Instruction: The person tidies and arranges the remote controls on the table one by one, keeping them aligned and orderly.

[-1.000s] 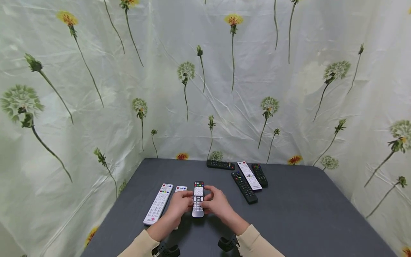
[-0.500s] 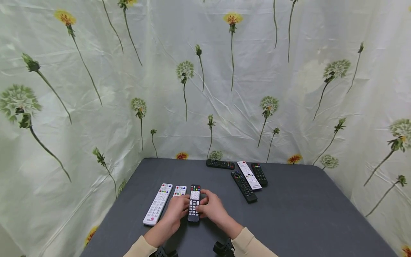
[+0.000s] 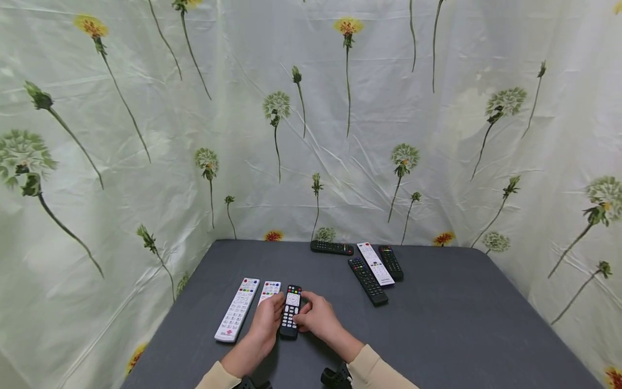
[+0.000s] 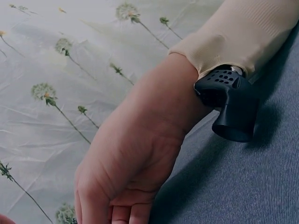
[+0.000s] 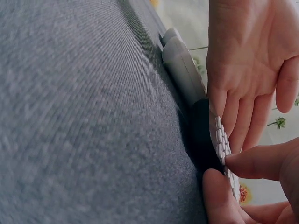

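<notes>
Black remote control (image 3: 290,313) between the right hand (image 3: 319,319) and the left hand (image 3: 264,320); the right is in contact.
It sits at the grey table (image 3: 437,324), just right of the shorter white remote (image 3: 269,289), long axis pointing away from the person, far end canted slightly right. The right hand pinches its right side, thumb over the keys. The left hand's fingers extend along the left edge, gripping nothing; contact there cannot be confirmed.

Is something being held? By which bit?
Yes: the right hand pinches the black remote with white buttons by its right edge. The left hand is straight-fingered beside its left edge.
</notes>
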### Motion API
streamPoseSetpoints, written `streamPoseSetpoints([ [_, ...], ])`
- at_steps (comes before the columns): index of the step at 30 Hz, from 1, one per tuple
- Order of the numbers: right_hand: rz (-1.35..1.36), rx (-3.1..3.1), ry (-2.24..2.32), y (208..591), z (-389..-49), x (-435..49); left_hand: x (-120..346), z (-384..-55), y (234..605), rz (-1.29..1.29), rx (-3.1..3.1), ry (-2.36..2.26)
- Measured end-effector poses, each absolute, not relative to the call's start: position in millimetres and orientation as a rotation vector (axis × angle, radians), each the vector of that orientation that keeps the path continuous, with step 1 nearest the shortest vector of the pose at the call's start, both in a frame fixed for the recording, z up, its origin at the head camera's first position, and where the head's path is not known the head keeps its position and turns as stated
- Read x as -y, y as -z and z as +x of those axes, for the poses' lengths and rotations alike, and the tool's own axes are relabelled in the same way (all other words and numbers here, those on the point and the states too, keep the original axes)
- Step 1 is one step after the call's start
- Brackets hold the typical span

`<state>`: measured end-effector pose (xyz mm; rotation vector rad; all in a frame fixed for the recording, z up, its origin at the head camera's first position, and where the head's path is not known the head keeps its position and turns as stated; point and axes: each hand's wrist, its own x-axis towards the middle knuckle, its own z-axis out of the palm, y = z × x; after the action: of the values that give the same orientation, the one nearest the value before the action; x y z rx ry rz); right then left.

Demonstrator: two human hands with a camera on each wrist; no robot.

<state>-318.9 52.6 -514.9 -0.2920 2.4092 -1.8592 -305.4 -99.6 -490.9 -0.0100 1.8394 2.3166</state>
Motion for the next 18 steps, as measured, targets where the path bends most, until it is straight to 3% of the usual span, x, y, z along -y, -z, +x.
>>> streamPoseSetpoints([
  [18, -0.384, -2.48, 1.829, 523.1, -322.6, -52.7, 101.6, -310.9, 498.3, 0.028, -1.809, -2.341],
])
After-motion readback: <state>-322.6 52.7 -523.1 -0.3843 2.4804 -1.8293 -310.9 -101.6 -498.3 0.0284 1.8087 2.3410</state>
